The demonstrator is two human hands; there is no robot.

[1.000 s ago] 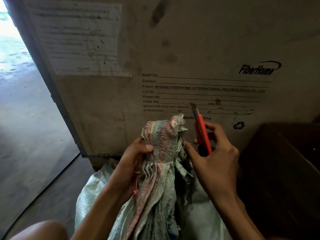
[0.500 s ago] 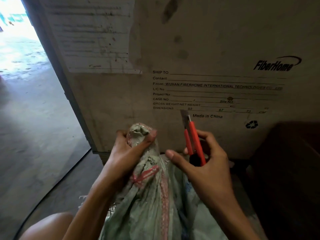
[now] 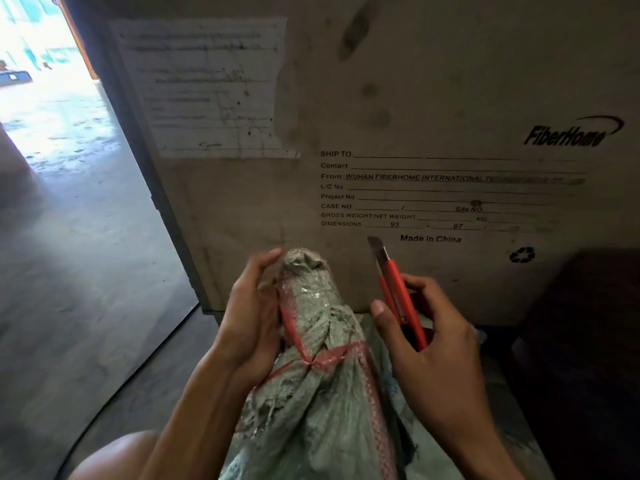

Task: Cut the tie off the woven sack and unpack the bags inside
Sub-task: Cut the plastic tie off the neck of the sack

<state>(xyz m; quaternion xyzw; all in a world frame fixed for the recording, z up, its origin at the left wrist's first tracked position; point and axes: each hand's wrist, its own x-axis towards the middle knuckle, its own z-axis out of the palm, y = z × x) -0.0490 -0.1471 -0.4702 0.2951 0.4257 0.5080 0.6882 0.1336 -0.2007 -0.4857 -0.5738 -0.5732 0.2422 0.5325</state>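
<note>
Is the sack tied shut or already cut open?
Tied shut. The red tie is knotted around the woven sack's neck; the utility knife in the right hand is clear of it.

Grey concrete floor, with a large printed FiberHome crate upright on it.
</note>
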